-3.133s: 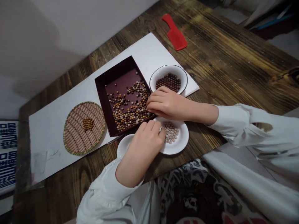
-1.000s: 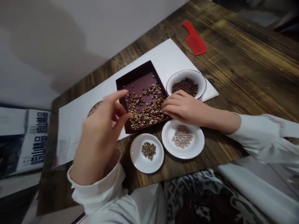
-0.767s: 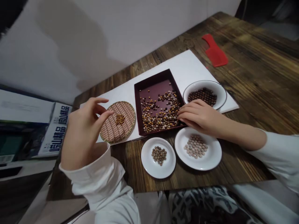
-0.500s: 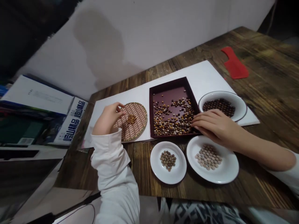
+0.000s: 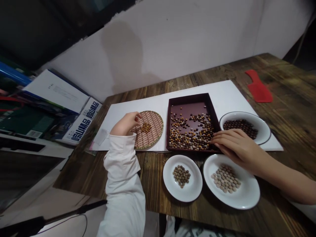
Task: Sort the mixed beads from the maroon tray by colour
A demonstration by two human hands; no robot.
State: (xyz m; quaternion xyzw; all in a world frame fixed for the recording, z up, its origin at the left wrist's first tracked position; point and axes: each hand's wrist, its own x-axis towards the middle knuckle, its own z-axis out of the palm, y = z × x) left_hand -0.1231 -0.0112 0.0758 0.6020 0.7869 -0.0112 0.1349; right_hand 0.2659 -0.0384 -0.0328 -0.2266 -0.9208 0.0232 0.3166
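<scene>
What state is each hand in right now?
Left hand: curled over the woven basket; cannot tell if holding anything.
Right hand: open, holding nothing visible.

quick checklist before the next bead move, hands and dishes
1. Left hand over the round woven tray: bead between its fingers? Cannot tell.
2. Golden beads on the woven tray: one colour, one heap? Ok.
3. Dark maroon rectangular tray, right hand at its edge: beads inside separated by colour? Not ok, mixed.
4. Dark brown beads in the white rimmed bowl: one colour? Ok.
5. Pale beige beads on the large white plate: one colour? Ok.
6. Grey-brown beads on the small white plate: one colour? Ok.
</scene>
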